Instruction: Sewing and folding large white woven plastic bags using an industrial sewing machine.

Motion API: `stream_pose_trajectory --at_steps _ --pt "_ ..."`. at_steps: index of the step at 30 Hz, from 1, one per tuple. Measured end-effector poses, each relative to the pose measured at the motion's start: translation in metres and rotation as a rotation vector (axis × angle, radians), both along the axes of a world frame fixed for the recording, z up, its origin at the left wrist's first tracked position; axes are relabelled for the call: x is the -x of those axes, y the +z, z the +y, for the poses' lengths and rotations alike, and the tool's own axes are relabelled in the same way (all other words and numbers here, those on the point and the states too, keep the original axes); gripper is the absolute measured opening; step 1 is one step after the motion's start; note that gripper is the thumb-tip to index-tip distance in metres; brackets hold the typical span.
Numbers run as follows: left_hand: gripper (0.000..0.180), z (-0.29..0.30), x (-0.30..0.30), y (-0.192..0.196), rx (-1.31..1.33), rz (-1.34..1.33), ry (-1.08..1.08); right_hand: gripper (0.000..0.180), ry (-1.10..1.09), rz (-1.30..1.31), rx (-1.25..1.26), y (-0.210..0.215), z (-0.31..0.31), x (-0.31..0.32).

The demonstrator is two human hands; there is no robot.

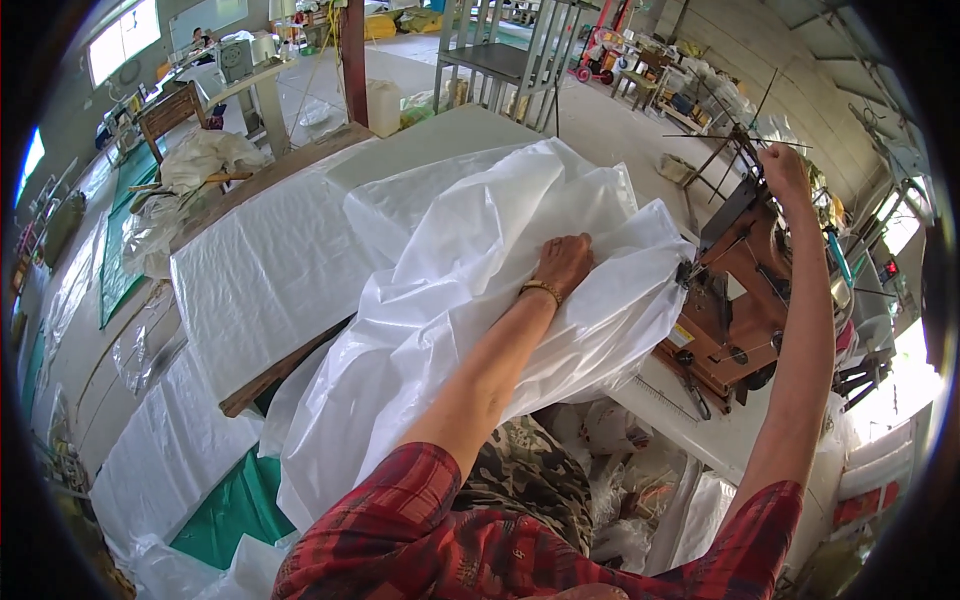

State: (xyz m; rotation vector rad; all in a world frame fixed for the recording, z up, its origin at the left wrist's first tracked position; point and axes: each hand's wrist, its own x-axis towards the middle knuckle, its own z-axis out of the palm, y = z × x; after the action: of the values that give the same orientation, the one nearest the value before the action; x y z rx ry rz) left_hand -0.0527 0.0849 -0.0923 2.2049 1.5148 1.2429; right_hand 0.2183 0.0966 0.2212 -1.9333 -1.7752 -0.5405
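Red plaid sleeves (pixel 400 540) reach forward: left hand (pixel 563 262) presses flat on white woven sheeting (pixel 450 300) heaped on the surface, right hand (pixel 783 170) grips the sewing machine (pixel 740 290) top; sheeting sits at the needle, stitching apparently unfinished.

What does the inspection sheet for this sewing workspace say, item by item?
Surface: pale worktable, mostly covered.
Job's things: white woven plastic sheet bunched at the brown sewing machine.
Clutter: more white sheeting on a wooden board; bags underneath.
Grippers: left hand flat on the sheet; right hand raised at the thread stand, grip unclear.
Cables: nothing seen.
Surroundings: workshop floor, green tarpaulin, metal frame, windows.
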Motion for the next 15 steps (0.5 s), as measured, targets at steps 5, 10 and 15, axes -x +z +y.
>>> stream_pose_trajectory --at_steps 5,10,15 --pt "0.017 0.000 0.003 0.001 -0.037 -0.056 0.001 0.040 0.052 0.045 -0.100 -0.003 -0.005 -0.001" --pt "0.017 -0.005 0.002 0.009 0.154 0.046 -0.044 0.040 0.248 0.008 -0.322 -0.013 -0.030 0.005" --pt "0.017 -0.010 0.003 -0.005 0.008 -0.031 0.022 0.034 0.059 -0.171 -0.324 -0.030 -0.060 0.032"
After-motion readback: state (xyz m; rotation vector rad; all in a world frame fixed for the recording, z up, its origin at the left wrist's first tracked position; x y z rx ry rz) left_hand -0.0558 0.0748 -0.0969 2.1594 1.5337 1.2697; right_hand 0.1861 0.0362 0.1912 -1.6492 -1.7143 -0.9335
